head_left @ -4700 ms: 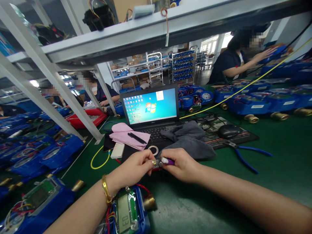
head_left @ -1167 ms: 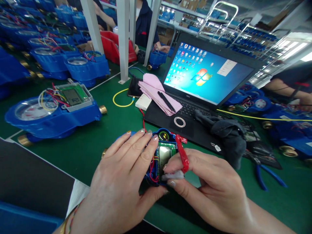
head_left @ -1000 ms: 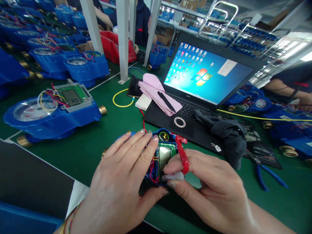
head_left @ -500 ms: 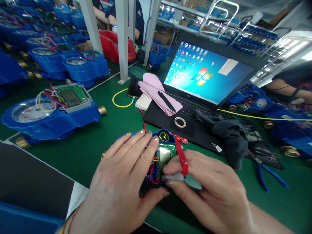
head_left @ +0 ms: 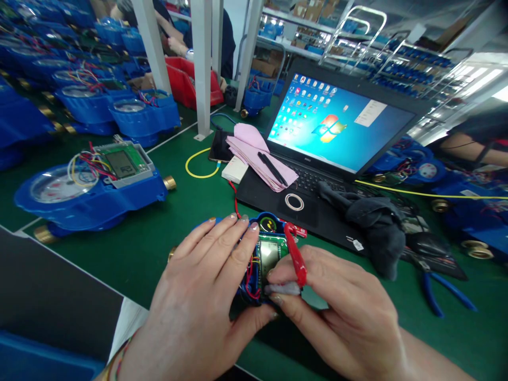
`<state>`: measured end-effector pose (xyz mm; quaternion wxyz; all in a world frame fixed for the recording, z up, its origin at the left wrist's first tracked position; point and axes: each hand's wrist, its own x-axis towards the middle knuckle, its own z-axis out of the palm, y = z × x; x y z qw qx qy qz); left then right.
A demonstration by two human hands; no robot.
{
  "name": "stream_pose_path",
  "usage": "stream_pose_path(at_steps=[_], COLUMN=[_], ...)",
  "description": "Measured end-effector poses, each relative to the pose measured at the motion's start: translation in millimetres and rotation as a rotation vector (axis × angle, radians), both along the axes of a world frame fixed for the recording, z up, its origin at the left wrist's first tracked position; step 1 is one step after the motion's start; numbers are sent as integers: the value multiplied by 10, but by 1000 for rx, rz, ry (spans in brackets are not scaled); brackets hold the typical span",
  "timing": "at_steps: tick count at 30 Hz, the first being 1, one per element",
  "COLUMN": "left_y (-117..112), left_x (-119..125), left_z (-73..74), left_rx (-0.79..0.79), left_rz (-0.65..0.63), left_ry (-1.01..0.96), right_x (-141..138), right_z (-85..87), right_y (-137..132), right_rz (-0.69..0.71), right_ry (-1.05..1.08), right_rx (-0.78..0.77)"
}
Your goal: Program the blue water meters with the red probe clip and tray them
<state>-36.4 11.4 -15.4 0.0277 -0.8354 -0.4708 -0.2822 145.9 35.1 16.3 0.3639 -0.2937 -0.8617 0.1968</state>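
Note:
A blue water meter with an exposed green circuit board and LCD lies on the green mat right in front of me. My left hand covers its left side, fingers laid over the housing and thumb under the near edge. My right hand is closed on a small white piece pressed at the board's near edge, with a red tool resting across its fingers. Red wires run beside the board.
An open laptop sits behind, with pink cloth and a pen and a grey rag on it. Another open meter lies left. Blue-handled pliers lie right. White posts and other people's arms are beyond.
Since 4.7 s ago my view dropped and both hands went from a small purple object to the meter. Over the last second the hands hardly moved; the view shifted slightly.

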Motion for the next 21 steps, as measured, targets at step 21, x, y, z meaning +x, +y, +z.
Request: stream_pose_path(at_steps=[21], left_y=[0], left_x=[20], left_z=[33], left_rx=[-4], left_rz=[46], left_ry=[-7], right_x=[-2], right_z=[-8], right_y=[18], right_rz=[-18], right_ry=[19], right_rx=[4])
